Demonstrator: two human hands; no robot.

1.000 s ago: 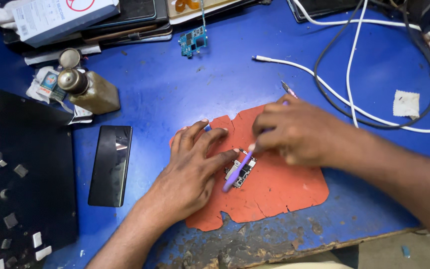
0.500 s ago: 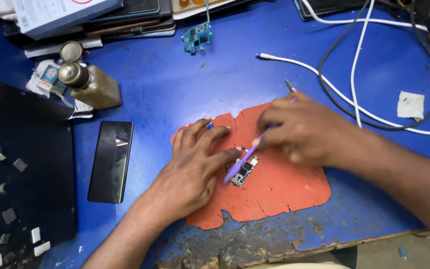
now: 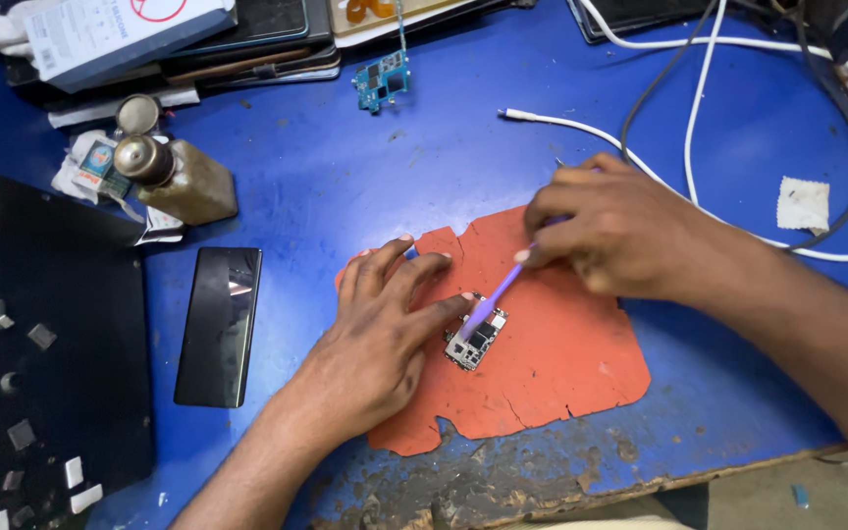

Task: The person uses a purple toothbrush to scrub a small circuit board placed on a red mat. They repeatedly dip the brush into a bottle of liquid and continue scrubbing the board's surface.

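Since the earlier frame my right hand (image 3: 620, 236) draws back slightly, grip closed on purple brush (image 3: 491, 302); left hand (image 3: 385, 329) lies flat, fingers spread, pinning circuit board (image 3: 476, 340) to orange mat (image 3: 552, 363) on desk (image 3: 345, 186).

- White box (image 3: 115, 34) with a red circle mark lies at the desk's top-left corner.
- Dark-screened black phone (image 3: 218, 324) lies flat, left of the orange mat.
- Small blue-and-orange labelled packet (image 3: 98, 162) sits beside the brass bottle.

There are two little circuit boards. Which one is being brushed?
The small circuit board on the orange mat, under the purple brush held by the right hand. The blue circuit board lies untouched near the table's far edge.
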